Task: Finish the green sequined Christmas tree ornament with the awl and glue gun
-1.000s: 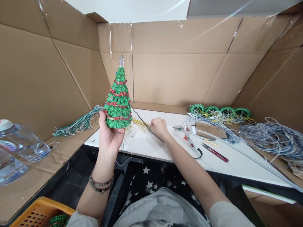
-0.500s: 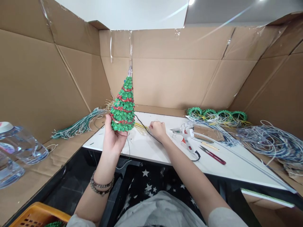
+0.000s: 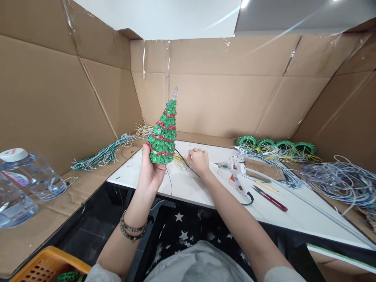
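A small green Christmas tree ornament point(image 3: 163, 137) with red garlands and a clear pointed tip is held up in my left hand point(image 3: 152, 172). My fingers wrap its base, and the tip leans to the right. To the right of the tree, my right hand point(image 3: 199, 161) is closed low over the white table, knuckles up; whatever its fingers hold is hidden. A dark cable point(image 3: 183, 159) runs from behind the tree down to my right wrist. Thin yellow wires point(image 3: 179, 161) lie between the two hands.
Right of my hands lie a white glue gun point(image 3: 239, 178), red-handled tweezers point(image 3: 272, 199) and a cardboard piece point(image 3: 263, 169). Green rings point(image 3: 267, 144) and coiled wires point(image 3: 340, 182) stand behind and beyond. On the left are green-white wires point(image 3: 107, 152), clear bottles point(image 3: 38, 176) and an orange basket point(image 3: 49, 264).
The view has shifted, so the surroundings sit further right. The tree now tilts more to the right and sits slightly nearer my right hand, which stays closed above the table.
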Motion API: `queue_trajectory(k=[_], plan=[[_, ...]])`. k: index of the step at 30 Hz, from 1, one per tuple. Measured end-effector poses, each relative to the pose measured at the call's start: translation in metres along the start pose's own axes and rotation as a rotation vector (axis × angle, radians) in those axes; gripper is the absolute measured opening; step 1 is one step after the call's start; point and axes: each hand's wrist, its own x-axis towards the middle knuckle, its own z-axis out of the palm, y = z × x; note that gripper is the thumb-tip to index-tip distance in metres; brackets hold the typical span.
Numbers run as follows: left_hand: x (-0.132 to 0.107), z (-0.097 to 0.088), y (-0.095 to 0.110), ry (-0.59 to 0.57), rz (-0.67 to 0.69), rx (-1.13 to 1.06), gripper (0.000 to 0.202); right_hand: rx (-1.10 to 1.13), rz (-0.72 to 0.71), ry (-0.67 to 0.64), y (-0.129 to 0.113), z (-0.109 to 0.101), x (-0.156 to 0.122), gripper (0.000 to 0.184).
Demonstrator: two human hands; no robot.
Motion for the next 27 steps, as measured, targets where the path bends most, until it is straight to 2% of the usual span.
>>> queue_trajectory(k=[3,7,12,13,15,18,21,24,27], plan=[[-0.004,0.003,0.002,-0.011,-0.016,-0.049,0.032,0.167,0.018,0.171,-0.001,-0.001,0.006,0.014],[-0.008,0.006,0.003,0.029,-0.027,-0.093,0.032,0.453,0.091,0.497,-0.004,-0.012,0.017,0.016],[-0.009,0.007,-0.001,0.058,-0.051,-0.137,0.031,0.8,0.08,0.852,-0.028,-0.057,0.005,0.016],[-0.009,0.007,-0.002,0.041,-0.052,-0.139,0.031,0.884,0.052,0.918,-0.036,-0.069,-0.002,0.016],[-0.011,0.006,-0.004,-0.001,-0.047,-0.135,0.031,1.238,-0.117,1.085,-0.055,-0.095,-0.02,0.01],[-0.013,0.005,-0.008,-0.05,-0.037,-0.13,0.031,1.434,-0.255,1.171,-0.08,-0.13,-0.047,0.012],[-0.016,0.006,-0.011,-0.053,-0.048,-0.13,0.03,1.471,-0.289,1.227,-0.092,-0.151,-0.064,0.023],[-0.02,0.007,-0.017,-0.049,-0.077,-0.12,0.03,1.436,-0.424,1.185,-0.095,-0.154,-0.067,0.035],[-0.026,0.008,-0.024,-0.056,-0.11,-0.104,0.033,1.349,-0.63,1.225,-0.099,-0.143,-0.06,0.03]])
